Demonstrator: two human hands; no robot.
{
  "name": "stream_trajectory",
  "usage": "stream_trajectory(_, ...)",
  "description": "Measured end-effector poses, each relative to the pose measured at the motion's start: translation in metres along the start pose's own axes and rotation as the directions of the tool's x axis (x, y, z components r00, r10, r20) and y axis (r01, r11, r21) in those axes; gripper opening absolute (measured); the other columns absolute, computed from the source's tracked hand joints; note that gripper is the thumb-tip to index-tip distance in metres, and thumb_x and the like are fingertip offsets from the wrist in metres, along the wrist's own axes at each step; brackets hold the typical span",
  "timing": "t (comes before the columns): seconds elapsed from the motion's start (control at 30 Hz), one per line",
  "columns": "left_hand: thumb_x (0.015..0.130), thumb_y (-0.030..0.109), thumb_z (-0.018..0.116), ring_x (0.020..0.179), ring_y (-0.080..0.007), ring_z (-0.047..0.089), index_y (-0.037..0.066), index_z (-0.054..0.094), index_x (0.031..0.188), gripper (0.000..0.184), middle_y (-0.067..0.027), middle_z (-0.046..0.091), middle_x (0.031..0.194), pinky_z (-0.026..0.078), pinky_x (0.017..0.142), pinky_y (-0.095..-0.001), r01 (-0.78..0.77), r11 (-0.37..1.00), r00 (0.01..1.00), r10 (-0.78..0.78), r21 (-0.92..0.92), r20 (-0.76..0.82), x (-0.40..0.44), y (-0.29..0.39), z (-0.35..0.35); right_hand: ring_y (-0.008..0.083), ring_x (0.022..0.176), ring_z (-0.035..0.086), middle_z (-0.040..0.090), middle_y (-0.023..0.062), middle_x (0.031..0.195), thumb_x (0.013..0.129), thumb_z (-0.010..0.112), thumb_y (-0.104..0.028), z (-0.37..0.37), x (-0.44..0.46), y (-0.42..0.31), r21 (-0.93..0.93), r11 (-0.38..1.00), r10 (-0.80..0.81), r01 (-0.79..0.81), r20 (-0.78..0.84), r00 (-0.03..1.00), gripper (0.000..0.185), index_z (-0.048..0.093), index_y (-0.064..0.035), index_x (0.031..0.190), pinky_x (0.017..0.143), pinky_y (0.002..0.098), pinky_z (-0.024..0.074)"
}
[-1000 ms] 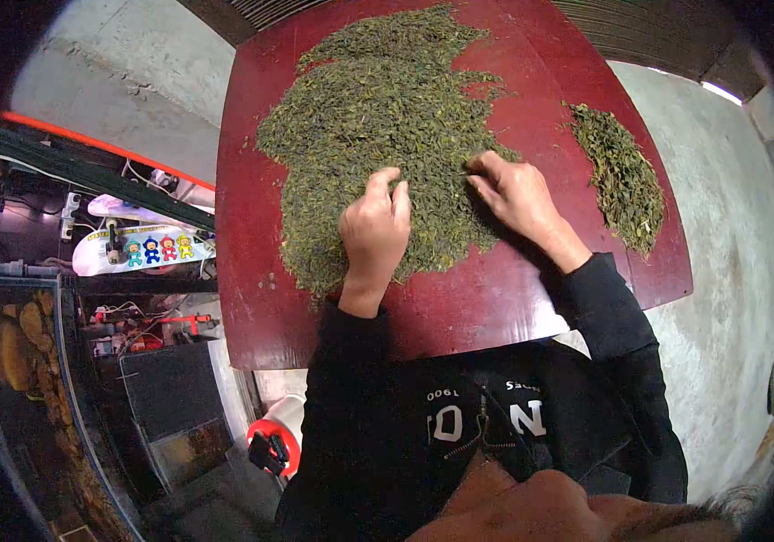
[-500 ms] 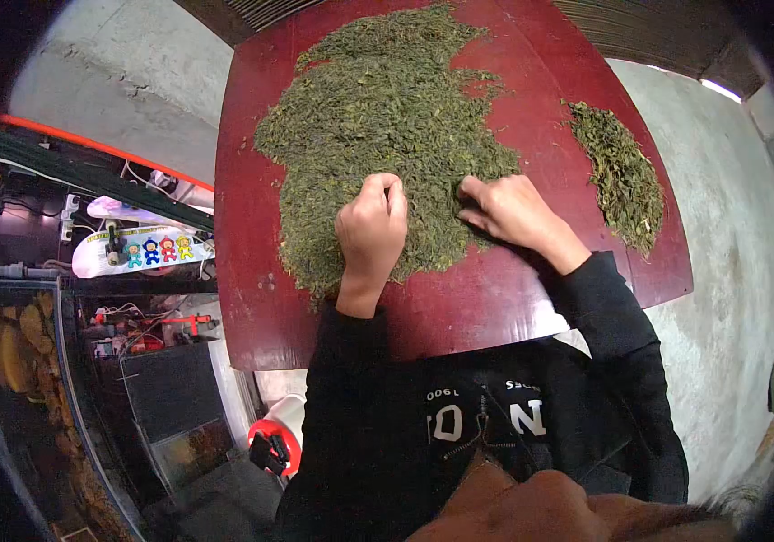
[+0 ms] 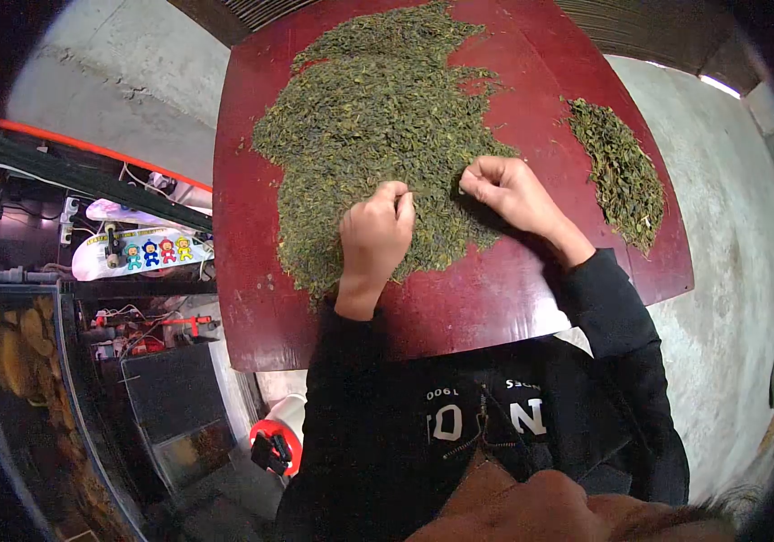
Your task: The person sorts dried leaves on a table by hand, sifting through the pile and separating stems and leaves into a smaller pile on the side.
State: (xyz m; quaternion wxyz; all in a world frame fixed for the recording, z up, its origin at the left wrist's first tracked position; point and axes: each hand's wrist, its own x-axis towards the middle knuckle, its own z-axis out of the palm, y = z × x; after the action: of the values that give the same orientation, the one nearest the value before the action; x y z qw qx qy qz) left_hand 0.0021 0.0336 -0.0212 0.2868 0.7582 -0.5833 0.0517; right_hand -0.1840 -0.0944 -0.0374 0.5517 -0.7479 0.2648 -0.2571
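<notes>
A wide spread of dried green tea-like leaves (image 3: 378, 108) covers the left and middle of a dark red table (image 3: 531, 117). Over its near part is my left hand (image 3: 376, 230), fingers curled together in a pinch. Just right of it, above the spread's right edge, my right hand (image 3: 512, 194) has thumb and forefinger pressed together. Whatever either pinch holds is too small or hidden to make out. A smaller heap of coarser, browner leaves (image 3: 620, 172) lies apart on the table's right side.
Left of the table stands a cluttered rack with a skateboard deck (image 3: 143, 251) with cartoon figures. Below it is a glass tank (image 3: 21, 361). A red-rimmed bucket (image 3: 289, 443) with a black object on top stands near the table's front left corner. Concrete walls flank the table.
My right hand has lifted a little from the leaves, and its thumb and forefinger have come together. The left hand has shifted slightly right, its fingertips still together.
</notes>
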Motion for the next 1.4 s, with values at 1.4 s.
stream_trajectory(1.4, 0.082, 0.014, 0.063, 0.054, -0.0343, 0.059, 0.005, 0.066, 0.079, 0.010, -0.0111, 0.066, 0.065, 0.046, 0.055, -0.0421, 0.050, 0.995, 0.942, -0.019, -0.082, 0.335, 0.003, -0.010, -0.017, 0.0306, 0.058, 0.063, 0.072, 0.0117, 0.079, 0.086, 0.063, -0.012, 0.002, -0.007, -0.011, -0.647, 0.734, -0.256, 0.207, 0.020, 0.967, 0.018, 0.071, -0.0062, 0.101, 0.053, 0.0375, 0.0484)
